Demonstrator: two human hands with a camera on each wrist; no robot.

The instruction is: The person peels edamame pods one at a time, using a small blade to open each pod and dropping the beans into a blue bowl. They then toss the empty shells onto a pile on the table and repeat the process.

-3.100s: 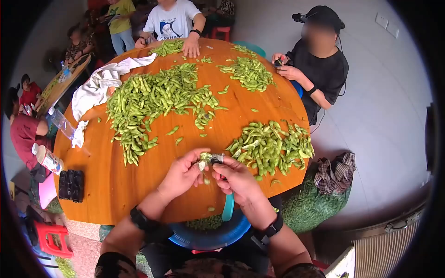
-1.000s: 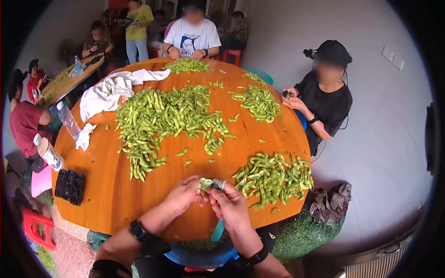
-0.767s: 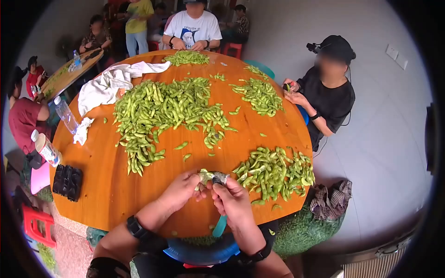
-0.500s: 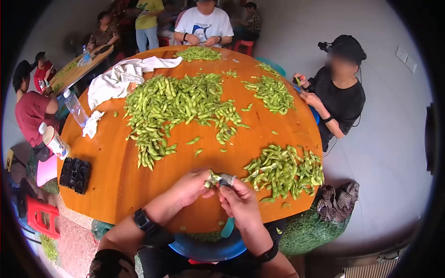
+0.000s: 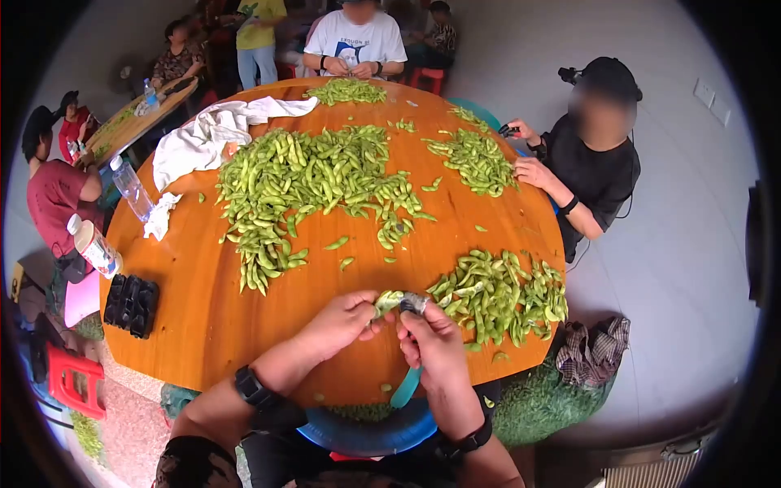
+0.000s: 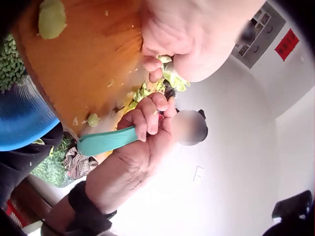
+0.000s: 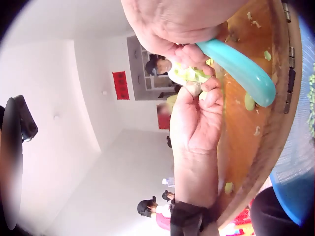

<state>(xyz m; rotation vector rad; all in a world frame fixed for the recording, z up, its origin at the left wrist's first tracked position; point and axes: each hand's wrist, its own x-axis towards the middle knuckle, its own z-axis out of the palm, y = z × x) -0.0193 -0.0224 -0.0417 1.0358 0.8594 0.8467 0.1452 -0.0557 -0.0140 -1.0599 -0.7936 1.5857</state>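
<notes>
My left hand [image 5: 348, 319] pinches a green edamame pod [image 5: 387, 302] just above the near edge of the round wooden table [image 5: 203, 309]. My right hand [image 5: 431, 337] grips a teal-handled tool [image 5: 404, 389] whose metal tip [image 5: 412, 304] meets the pod's right end. In the right wrist view the pod [image 7: 189, 74] sits between both hands' fingertips, with the teal handle [image 7: 241, 69] running out of the right fist. The left wrist view shows the teal handle [image 6: 106, 141] held in the curled right fingers [image 6: 147, 115].
A pile of pods [image 5: 500, 297] lies right of my hands, a bigger heap [image 5: 313, 183] at the table's middle. A blue basin [image 5: 366, 423] sits at my lap. A white cloth [image 5: 215, 130], bottles [image 5: 130, 189] and a black tray [image 5: 130, 305] stand left. Other people sit around the table.
Both hands have stayed together on the pod, working it with the tool's tip. The camera view has shifted slightly; the person at the right has reached a hand onto their pile.
</notes>
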